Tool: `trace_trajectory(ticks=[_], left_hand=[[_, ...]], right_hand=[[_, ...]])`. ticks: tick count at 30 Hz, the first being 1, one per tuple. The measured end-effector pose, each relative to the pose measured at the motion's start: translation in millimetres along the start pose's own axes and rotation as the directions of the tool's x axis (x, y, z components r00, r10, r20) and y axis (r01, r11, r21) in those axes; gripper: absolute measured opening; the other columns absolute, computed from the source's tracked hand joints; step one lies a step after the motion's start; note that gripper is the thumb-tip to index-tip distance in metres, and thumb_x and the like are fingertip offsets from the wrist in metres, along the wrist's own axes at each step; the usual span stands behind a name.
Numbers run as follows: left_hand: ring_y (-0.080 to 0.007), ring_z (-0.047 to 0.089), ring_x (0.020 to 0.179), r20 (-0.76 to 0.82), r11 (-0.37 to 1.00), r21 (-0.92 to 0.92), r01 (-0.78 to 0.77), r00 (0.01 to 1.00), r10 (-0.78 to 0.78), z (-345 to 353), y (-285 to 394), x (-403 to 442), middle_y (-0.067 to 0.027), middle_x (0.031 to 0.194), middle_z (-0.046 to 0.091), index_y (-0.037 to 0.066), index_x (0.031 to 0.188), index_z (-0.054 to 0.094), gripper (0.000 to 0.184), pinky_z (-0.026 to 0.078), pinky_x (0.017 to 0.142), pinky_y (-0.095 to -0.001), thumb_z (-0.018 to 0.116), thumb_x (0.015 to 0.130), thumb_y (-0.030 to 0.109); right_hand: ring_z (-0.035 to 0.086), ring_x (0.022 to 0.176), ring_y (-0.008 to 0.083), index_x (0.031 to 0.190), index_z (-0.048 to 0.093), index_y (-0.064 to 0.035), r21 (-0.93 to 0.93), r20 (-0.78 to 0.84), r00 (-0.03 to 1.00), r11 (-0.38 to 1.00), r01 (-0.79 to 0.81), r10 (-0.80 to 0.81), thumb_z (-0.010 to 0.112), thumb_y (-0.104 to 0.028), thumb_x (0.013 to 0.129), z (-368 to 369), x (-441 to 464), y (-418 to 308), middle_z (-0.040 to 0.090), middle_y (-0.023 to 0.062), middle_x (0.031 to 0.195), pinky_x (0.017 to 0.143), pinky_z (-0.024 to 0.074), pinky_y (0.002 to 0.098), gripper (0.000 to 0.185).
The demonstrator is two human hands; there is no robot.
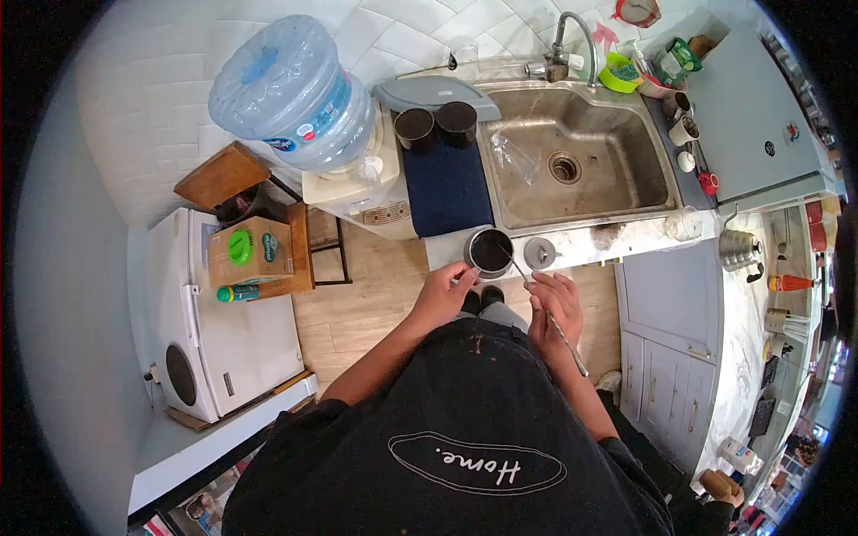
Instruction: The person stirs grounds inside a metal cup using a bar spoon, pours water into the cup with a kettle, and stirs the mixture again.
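At the front edge of the marble counter (442,254), before the sink: one round metal-rimmed canister (488,274), uncovered, dark inside (487,249); whether liquid, powder or bare wall, cannot tell. Left hand (444,295): fingers partly curled, thumb and fingertips at the canister's near left side, seemingly steadying it. Right hand (551,304): closed loosely about one long-handled spoon (568,344), the lower end reaching into the canister, the handle slanting back over the forearm. Beside the canister, to the right and apart from it: one small grey round lid (540,253), lying loose. Behind: one dark-blue drying mat (449,196), bearing two dark cups (414,129), neither in hand; one steel sink (617,179) to their right. Progress, by judgement: midway; canister open, spoon inserted; spoon not yet withdrawn, lid not on.
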State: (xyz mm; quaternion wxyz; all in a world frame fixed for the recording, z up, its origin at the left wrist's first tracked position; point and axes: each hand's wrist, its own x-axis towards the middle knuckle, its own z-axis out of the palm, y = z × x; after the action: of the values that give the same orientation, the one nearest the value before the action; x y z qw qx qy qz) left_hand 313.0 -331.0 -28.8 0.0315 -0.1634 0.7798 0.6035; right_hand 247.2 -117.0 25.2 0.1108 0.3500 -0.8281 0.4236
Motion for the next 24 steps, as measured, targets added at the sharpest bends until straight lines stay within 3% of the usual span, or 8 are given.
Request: trace_trajectory(ticks=[13,16,19,24], left_hand=[[-0.0155,0.065,0.077,-0.022,1.000,-0.022,-0.015,1.000,0.015,1.5,-1.3,-0.4,-0.0105,0.088,0.072,-0.001,0.100,0.069,0.029,0.051,0.071,-0.0312,0.057,0.104,0.025],[-0.0142,0.062,0.082,0.010,0.998,-0.051,0.022,1.000,-0.022,-0.1,-1.5,0.0,-0.0076,0.088,0.070,0.000,0.096,0.069,0.028,0.048,0.077,-0.0309,0.055,0.103,0.023],[-0.0151,0.061,0.081,0.024,0.997,-0.037,0.071,0.997,-0.071,-1.2,5.1,-0.5,-0.0081,0.087,0.070,0.000,0.096,0.069,0.029,0.048,0.077,-0.0316,0.055,0.103,0.024],[-0.0143,0.062,0.072,-0.007,0.999,-0.020,-0.027,1.000,0.027,1.0,-4.5,0.9,-0.0094,0.082,0.070,-0.002,0.096,0.068,0.032,0.051,0.069,-0.0309,0.056,0.104,0.027]], right_hand=[[0.070,0.104,0.0284,0.100,0.064,-0.0048,-0.025,-0.012,0.999,0.999,0.038,-0.039,0.066,0.000,0.090,1.1,-5.3,-2.8,0.073,0.0106,0.099,0.100,0.0455,0.0491,0.012],[0.071,0.103,0.0281,0.102,0.064,-0.0044,-0.004,0.047,0.998,0.999,0.039,-0.039,0.066,-0.001,0.090,0.4,-3.4,-11.9,0.073,0.0111,0.099,0.099,0.0455,0.0499,0.012],[0.071,0.103,0.0277,0.101,0.064,-0.0041,-0.020,0.003,1.000,1.000,0.006,-0.006,0.065,-0.001,0.091,2.1,1.2,-9.4,0.073,0.0109,0.098,0.099,0.0457,0.0507,0.011],[0.071,0.102,0.0284,0.095,0.065,-0.0038,-0.014,-0.015,1.000,1.000,0.005,-0.006,0.063,0.001,0.092,-0.9,-6.5,-13.1,0.073,0.0109,0.095,0.100,0.0457,0.0502,0.005]])
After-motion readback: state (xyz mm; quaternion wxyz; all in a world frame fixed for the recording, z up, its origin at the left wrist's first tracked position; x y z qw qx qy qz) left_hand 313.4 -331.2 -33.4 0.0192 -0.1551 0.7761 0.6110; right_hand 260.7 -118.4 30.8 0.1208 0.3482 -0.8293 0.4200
